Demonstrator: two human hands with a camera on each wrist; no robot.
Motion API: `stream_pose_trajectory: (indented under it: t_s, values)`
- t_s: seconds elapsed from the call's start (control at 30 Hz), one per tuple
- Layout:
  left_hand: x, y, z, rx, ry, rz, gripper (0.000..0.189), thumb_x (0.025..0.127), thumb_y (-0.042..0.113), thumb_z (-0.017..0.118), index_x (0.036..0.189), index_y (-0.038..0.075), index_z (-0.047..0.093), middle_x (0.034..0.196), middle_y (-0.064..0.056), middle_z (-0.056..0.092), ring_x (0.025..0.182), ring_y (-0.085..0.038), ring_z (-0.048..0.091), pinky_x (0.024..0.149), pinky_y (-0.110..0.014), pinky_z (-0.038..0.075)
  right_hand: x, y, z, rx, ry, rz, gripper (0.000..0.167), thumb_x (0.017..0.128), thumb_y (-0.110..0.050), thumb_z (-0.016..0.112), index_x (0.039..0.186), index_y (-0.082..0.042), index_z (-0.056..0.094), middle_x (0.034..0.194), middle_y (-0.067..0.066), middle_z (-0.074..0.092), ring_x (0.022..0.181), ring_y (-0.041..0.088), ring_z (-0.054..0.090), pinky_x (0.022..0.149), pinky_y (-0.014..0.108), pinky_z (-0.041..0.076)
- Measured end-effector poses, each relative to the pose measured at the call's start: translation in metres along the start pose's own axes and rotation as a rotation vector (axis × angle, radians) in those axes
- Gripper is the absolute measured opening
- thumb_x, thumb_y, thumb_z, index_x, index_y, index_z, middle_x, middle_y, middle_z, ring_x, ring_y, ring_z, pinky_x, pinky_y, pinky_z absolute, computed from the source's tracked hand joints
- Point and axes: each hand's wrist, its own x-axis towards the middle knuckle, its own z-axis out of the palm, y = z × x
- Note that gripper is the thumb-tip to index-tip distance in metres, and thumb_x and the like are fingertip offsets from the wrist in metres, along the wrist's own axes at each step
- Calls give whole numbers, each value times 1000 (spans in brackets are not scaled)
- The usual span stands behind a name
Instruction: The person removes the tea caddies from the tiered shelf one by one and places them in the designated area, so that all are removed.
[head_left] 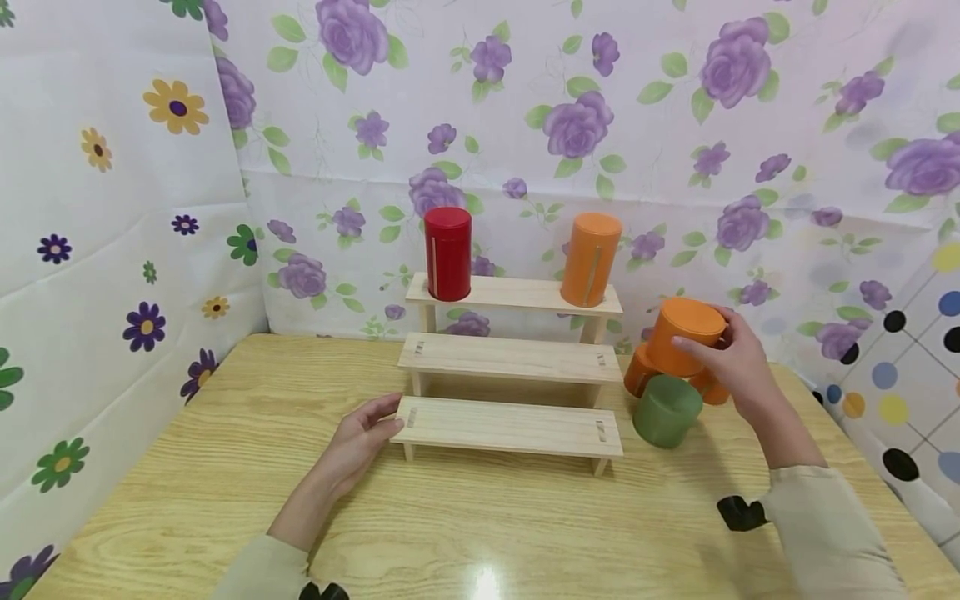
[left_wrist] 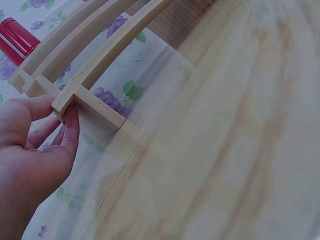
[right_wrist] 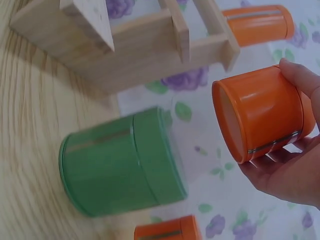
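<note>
My right hand (head_left: 738,362) holds an orange canister (head_left: 681,340) with thumb and fingers round its side, raised off the table at the right. In the right wrist view this orange canister (right_wrist: 267,112) hangs apart from a green canister (right_wrist: 117,165). My left hand (head_left: 356,448) pinches the left end of the lowest step of a three-tier wooden stand (head_left: 510,427); thumb above and fingers below show on the stand's corner (left_wrist: 64,100) in the left wrist view. On the top step, a red canister (head_left: 448,258) stands left and another orange canister (head_left: 589,265) right.
Beside the stand's right end is the green canister (head_left: 666,414). Behind it more orange canisters (head_left: 637,373) stand, partly hidden by the held one. Flowered cloth (head_left: 337,250) hangs behind the wooden table (head_left: 225,467) and along its left side; a dotted cloth (head_left: 892,375) borders the right.
</note>
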Motion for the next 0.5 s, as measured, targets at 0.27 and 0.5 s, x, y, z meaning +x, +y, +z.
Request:
stream_pose_trajectory:
  t_s: [0.27, 0.5]
  values:
    - [1, -1, 0, 0, -2, -3, 53, 94, -2, 55, 143, -9, 35, 140, -23, 37, 116, -17, 45, 96, -21, 43, 3, 19, -16, 26, 10, 55, 87, 94, -38, 62, 154, -4, 8, 142, 18, 31, 122, 26, 39, 88, 20, 45]
    - [0, 1, 0, 9, -6, -2, 54, 95, 0, 55, 143, -9, 34, 140, -23, 36, 116, -17, 45, 96, -21, 43, 3, 34, -26, 50, 28, 106, 92, 94, -41, 61, 154, -3, 2, 148, 26, 22, 128, 38, 30, 106, 59, 28]
